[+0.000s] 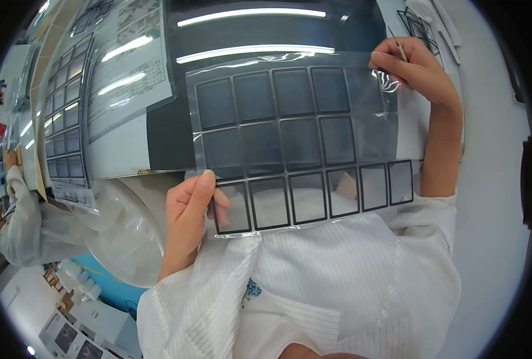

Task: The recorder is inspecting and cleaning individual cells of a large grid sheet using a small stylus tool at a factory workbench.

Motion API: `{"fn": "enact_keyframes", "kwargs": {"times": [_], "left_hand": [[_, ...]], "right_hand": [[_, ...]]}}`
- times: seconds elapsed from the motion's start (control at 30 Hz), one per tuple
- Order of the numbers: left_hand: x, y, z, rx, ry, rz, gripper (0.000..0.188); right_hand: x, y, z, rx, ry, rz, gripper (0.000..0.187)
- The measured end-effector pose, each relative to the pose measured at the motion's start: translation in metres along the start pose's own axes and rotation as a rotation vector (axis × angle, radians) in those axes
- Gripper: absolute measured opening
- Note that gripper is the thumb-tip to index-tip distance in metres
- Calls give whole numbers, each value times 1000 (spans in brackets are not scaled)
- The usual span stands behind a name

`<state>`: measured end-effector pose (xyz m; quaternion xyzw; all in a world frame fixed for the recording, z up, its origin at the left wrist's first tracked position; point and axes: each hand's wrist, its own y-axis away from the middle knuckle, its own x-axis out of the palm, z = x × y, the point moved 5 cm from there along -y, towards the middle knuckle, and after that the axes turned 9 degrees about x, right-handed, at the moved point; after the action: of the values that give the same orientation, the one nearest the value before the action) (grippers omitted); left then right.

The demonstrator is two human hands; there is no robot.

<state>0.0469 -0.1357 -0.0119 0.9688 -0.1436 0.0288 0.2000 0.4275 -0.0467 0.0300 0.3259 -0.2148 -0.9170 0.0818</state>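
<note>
Two sides of black-framed clear sheet (278,146) pinched: left hand (188,206) at lower left, right hand (420,67), also gripping slim tool (401,51), upper right; presumably for tautness.

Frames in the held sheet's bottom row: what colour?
The frames are black, clearest in the head view.

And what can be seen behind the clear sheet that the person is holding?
Through the clear sheet show a dark surface, the white striped shirt and some fingers of the left hand. Whatever lies directly behind the black frame edges is covered.
</note>
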Motion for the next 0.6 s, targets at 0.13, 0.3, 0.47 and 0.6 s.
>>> {"fn": "enact_keyframes", "kwargs": {"times": [0.13,0.3,0.47,0.6], "left_hand": [[-9,-4,-2,24,-169,34,42],[-27,-18,-47,232,-1006,-48,28],[47,-38,-83,925,-1188,112,39],[85,-58,-74,1096,-1387,254,63]], "right_hand": [[3,-2,4,-14,23,-21,27],[2,-3,-1,-33,39,-75,29],[6,1,8,-65,29,-97,29],[6,-2,2,-17,13,-64,29]]}}
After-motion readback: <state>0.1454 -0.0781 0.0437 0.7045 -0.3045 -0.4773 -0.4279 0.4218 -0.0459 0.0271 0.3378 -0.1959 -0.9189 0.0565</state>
